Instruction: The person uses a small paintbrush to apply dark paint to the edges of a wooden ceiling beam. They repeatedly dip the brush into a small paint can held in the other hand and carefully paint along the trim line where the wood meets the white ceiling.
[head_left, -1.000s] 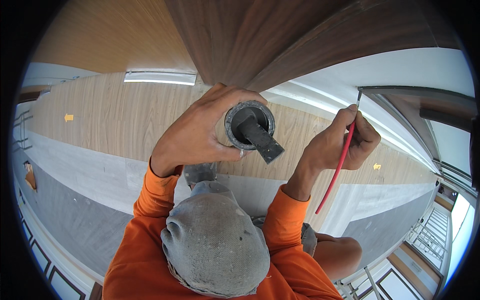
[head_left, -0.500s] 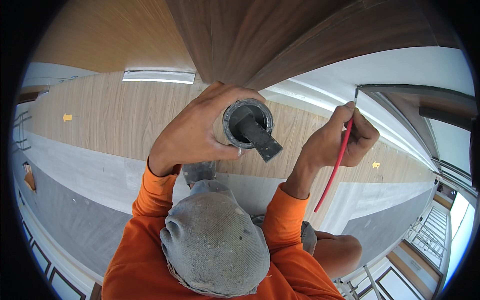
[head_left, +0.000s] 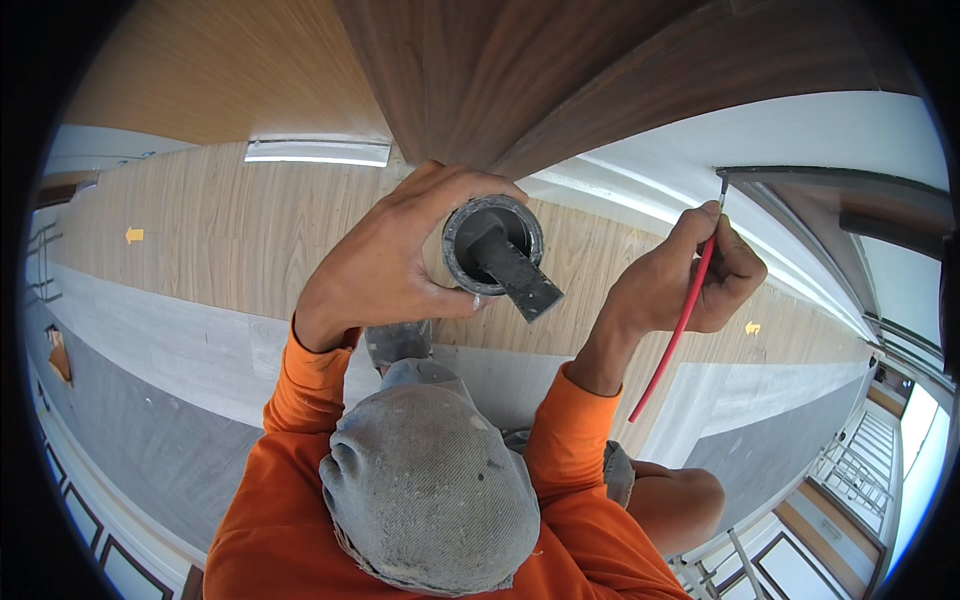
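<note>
My left hand (head_left: 395,245) grips a round can (head_left: 452,270) with a dark grey inside and a dark-smeared rim. Out of its mouth slants a flat dark stick (head_left: 527,285), reaching past the rim toward me. On the right, my right hand (head_left: 690,270) is closed around a thin paintbrush with a red handle (head_left: 678,340), its tail hanging down toward my forearm. The dark brush tip (head_left: 724,186) meets the corner of a dark frame (head_left: 800,178) on the white wall. Whether the bristles press on it is too small to tell.
Dark wood panelling (head_left: 480,90) rises ahead, beside a lighter wood panel (head_left: 220,70). A white strip (head_left: 318,152) lies at that panel's foot. Wood-look flooring (head_left: 210,220) carries small yellow arrows (head_left: 134,235). A metal ladder (head_left: 860,465) stands at the far right.
My right hand has shifted slightly right with the brush, whose tip is now at the frame's corner. My left hand and the can have barely moved.
</note>
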